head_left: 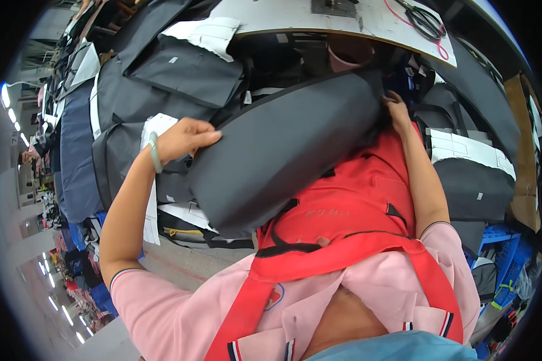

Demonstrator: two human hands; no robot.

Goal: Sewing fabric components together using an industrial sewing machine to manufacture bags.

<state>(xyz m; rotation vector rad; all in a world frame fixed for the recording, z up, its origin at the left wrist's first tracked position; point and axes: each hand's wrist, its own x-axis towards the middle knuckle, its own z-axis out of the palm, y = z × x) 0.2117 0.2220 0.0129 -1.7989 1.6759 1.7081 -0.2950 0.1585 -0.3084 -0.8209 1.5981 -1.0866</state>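
Observation:
A dark grey fabric panel (283, 141) with a black edge stretches between my two hands, in front of my red apron (367, 186). My left hand (190, 137) pinches its upper left edge, thumb on top and fingers curled beneath. At the panel's far right end, my right hand (396, 108) has its fingers bent around the edge, partly hidden by the fabric. The panel sags in a curve, its lower left end hanging beside the apron.
Stacked dark fabric pieces (186, 72) with white paper lie at the left. More grey pieces (473, 189) rest at the right, above a blue crate (503, 265). Ahead is a white table (271, 15) with a black cable (424, 24); a pinkish bucket (349, 54) stands beneath.

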